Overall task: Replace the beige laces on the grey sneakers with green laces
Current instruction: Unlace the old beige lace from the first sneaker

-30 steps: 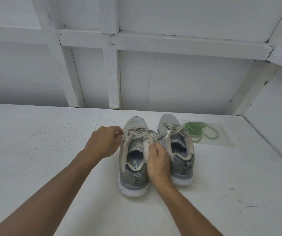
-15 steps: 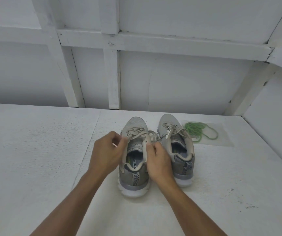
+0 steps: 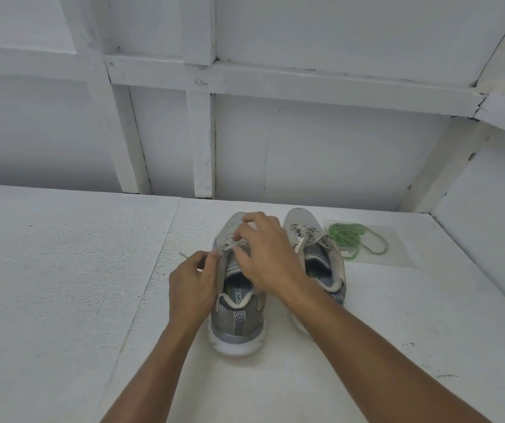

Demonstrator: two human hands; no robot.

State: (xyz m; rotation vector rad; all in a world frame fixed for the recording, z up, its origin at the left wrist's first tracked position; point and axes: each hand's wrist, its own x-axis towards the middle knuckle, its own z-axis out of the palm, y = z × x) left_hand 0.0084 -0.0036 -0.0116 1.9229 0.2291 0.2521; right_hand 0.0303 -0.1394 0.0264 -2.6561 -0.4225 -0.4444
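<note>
Grey sneakers, pair, heels toward the person, on a white worktop [image 3: 62, 285]; unlacing in hand on one shoe.

The worked sneaker [image 3: 239, 319] is the landmark and stands under both hands. The left hand [image 3: 191, 285] is at its left flank, fingers pinching the beige lace [image 3: 233, 244] where it leaves the eyelets, a free lace end [image 3: 183, 255] poking out beyond. This looks meant to keep the lace taut. The right hand [image 3: 271, 257] arches over its lacing, fingers curled and apparently pinching a crossing to draw it loose; the exact contact is hidden. The second sneaker [image 3: 321, 261] stands just right of the landmark, fully laced in beige. The green laces [image 3: 349, 239] lie coiled on a clear sheet [image 3: 397, 254] right of both shoes, likely staged within reach. The task appears to be at an early stage.
</note>
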